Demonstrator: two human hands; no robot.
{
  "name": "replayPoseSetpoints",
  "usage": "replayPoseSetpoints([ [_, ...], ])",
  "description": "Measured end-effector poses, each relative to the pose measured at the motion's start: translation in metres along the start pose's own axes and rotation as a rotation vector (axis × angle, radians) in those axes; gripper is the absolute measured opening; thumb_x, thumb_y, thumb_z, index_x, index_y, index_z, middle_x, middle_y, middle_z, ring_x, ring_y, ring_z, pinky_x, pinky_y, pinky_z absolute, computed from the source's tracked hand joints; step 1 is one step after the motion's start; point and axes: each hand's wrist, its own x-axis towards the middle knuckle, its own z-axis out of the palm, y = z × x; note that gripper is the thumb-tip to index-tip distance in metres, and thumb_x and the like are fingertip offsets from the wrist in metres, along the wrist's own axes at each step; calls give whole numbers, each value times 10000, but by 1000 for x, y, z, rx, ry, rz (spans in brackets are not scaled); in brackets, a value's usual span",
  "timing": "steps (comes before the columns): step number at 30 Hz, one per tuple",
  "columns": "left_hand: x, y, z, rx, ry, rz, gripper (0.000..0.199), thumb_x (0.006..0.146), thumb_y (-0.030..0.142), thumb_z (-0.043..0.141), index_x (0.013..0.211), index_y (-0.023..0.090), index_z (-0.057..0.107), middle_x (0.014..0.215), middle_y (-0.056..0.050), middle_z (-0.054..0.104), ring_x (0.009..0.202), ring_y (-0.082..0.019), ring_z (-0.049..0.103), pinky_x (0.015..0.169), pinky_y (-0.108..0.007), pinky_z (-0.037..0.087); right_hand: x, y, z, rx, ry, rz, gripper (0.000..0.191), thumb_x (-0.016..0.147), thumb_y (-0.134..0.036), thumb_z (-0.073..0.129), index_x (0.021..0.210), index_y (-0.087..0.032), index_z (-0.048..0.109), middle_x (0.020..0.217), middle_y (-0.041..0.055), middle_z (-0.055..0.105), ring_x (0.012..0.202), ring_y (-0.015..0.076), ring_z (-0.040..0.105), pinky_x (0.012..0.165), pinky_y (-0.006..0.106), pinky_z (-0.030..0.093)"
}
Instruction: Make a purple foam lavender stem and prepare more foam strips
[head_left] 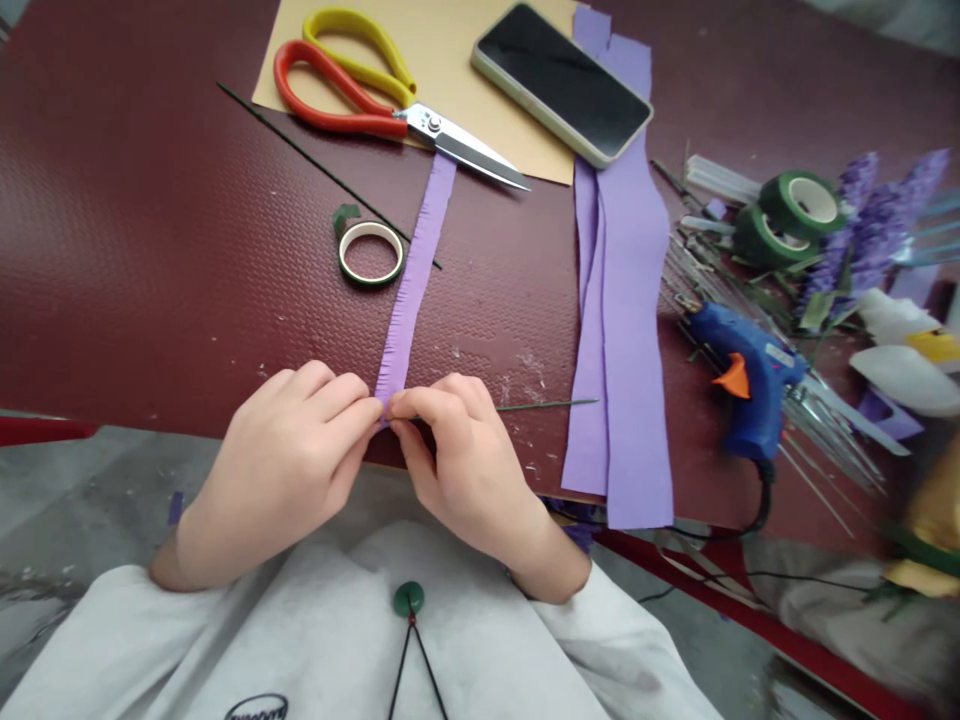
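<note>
A narrow purple strip (417,275), fringed along its left edge, runs from under the scissors (450,135) down to my fingertips at the table's front edge. My left hand (292,460) pinches the strip's lower end. Right beside it, my right hand (465,460) has its fingers pressed together at the same end, holding a thin green stem (547,405) that sticks out to the right. The tips of both hands nearly touch, and the stem's other end is hidden between them. A roll of green tape (371,254) lies left of the strip.
Another green stem (300,150) lies behind the tape. Wide purple strips (634,350) and a phone (562,80) are right of centre. Farther right are a blue glue gun (750,370), green tape rolls (799,205), purple flowers (885,220) and wires. A tan sheet (465,60) lies under the scissors.
</note>
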Motion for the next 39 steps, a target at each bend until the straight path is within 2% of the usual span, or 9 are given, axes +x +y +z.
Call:
replayPoseSetpoints([
  [4,-4,0,3,-19,34,-48,114,856,235,540,890,152,611,821,-50,653,738,-212,530,634,-361,425,7,-1,-4,1,-111,68,178,852,-48,448,958,-191,441,865,27,602,766,164,485,711,330,410],
  [7,-7,0,8,14,96,-17,116,830,257,581,887,161,613,836,-49,670,726,-214,535,602,-360,412,8,-3,-4,-7,-130,79,173,857,-53,448,960,-191,440,861,23,595,771,164,482,717,333,403],
  [10,-9,-1,12,63,154,24,55,828,206,591,867,179,619,807,-33,675,698,-201,530,578,-348,395,6,-4,-3,-29,-94,67,148,883,-78,446,969,-198,449,866,19,603,758,157,473,719,330,401],
  [14,-9,-1,14,99,184,70,82,814,164,604,892,164,627,808,-48,677,705,-207,537,587,-352,404,0,-2,0,-81,2,16,184,898,-122,474,1049,-226,490,870,16,604,802,157,474,768,329,406],
  [18,-8,-1,12,112,171,89,76,800,138,608,872,149,630,783,-53,666,700,-209,532,585,-348,400,-8,0,1,-164,96,-18,158,873,-150,534,992,-254,528,872,19,587,847,165,463,813,335,406],
  [24,-5,0,9,91,124,66,117,810,101,556,879,149,636,780,-50,657,708,-208,520,589,-342,385,-10,1,2,-198,157,-85,191,842,-141,567,1001,-242,531,864,31,580,840,161,458,806,322,422],
  [31,-2,-1,9,66,95,46,118,828,110,530,850,157,636,751,-41,646,692,-206,511,593,-343,391,-6,2,6,-204,166,-106,161,837,-114,564,960,-212,530,806,17,607,762,146,462,755,308,413],
  [36,-5,1,10,90,146,16,43,815,164,587,835,147,620,773,-50,669,710,-212,546,619,-365,399,-3,1,7,-217,134,-147,87,870,-113,515,896,-196,505,789,3,647,699,135,458,712,313,388],
  [39,-8,1,11,94,184,31,127,792,163,623,917,140,621,793,-48,682,717,-216,561,632,-372,408,-2,0,8,-210,136,-139,84,883,-110,487,899,-190,502,779,6,642,692,137,456,701,313,373],
])
